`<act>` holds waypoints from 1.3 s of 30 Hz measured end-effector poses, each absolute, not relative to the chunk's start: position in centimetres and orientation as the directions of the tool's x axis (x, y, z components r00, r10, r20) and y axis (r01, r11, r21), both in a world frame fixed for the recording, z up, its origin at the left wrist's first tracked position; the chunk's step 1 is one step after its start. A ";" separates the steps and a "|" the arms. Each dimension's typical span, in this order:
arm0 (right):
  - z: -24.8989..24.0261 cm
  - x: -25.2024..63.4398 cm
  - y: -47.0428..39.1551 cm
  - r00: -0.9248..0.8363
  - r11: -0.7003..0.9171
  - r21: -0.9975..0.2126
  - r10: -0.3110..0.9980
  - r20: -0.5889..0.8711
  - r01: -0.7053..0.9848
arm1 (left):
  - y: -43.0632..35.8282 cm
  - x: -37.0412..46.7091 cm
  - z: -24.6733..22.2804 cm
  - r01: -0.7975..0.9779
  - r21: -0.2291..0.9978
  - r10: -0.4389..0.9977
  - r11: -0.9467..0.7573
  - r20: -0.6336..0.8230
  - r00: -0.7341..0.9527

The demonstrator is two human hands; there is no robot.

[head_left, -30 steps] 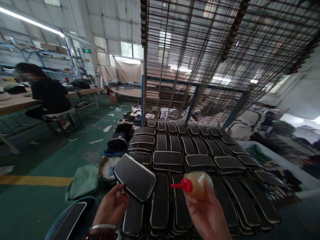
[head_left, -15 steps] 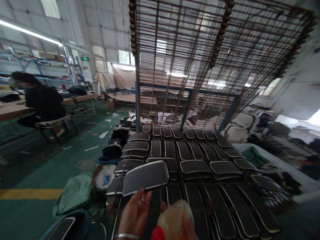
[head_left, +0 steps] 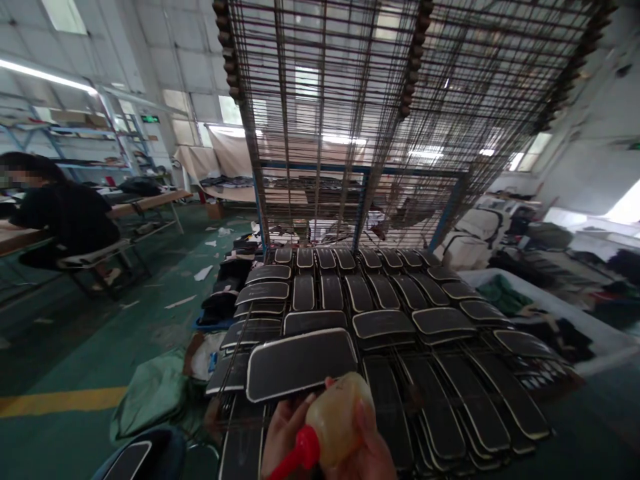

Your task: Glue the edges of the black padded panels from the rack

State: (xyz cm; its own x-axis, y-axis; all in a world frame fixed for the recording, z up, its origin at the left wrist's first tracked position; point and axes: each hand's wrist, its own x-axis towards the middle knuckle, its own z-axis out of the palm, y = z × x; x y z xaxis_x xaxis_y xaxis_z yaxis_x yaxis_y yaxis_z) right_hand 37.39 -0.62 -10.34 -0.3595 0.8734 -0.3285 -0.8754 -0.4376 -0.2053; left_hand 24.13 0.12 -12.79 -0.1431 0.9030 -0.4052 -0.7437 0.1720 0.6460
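Observation:
My left hand [head_left: 283,430] grips the near edge of a dark, rounded panel with a pale line around its rim [head_left: 303,363]. The panel is tilted up above the rack. My right hand [head_left: 370,443] is wrapped around a squeeze bottle [head_left: 337,427] of cloudy yellowish stuff with a red nozzle. The nozzle points down to the left, in front of my left wrist, apart from the panel. The bottle hides part of my left fingers. Similar pale-edged panels [head_left: 383,327] lie in rows just beyond and beside my hands.
A tall wire rack [head_left: 325,127] rises behind the rows. Left are a green cloth bundle [head_left: 150,393], a round stool-like item with a panel on it [head_left: 133,460], and a seated person [head_left: 63,213] at a table. A white bin [head_left: 600,337] holds fabric at right.
The held panel has shifted right and turned more level. The bottle has swung left, its red nozzle now showing in front of my left wrist. My view has turned slightly right.

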 end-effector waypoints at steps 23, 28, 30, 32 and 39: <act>-3.0 43.2 4.3 -0.459 -0.528 -0.579 0.844 -0.278 -0.621 | 2.6 16.3 0.5 -0.134 0.915 0.915 0.381 -0.352 0.196; 0.0 46.2 6.1 -0.120 -0.165 -0.718 0.986 -0.114 -0.676 | 1.2 14.2 0.5 -0.313 0.830 0.885 0.462 -0.408 0.225; 1.3 47.1 6.9 0.010 -0.001 -0.771 1.000 -0.009 -0.636 | 0.5 13.5 0.3 -0.344 0.796 0.865 0.499 -0.430 0.259; 2.3 47.6 7.5 0.066 0.112 -0.801 0.994 0.091 -0.588 | 0.0 13.0 -0.2 -0.360 0.775 0.853 0.519 -0.438 0.285; 3.6 47.3 8.2 -0.025 0.190 -0.859 0.973 0.229 -0.475 | -0.4 11.6 -1.6 -0.475 0.678 0.820 0.560 -0.534 0.204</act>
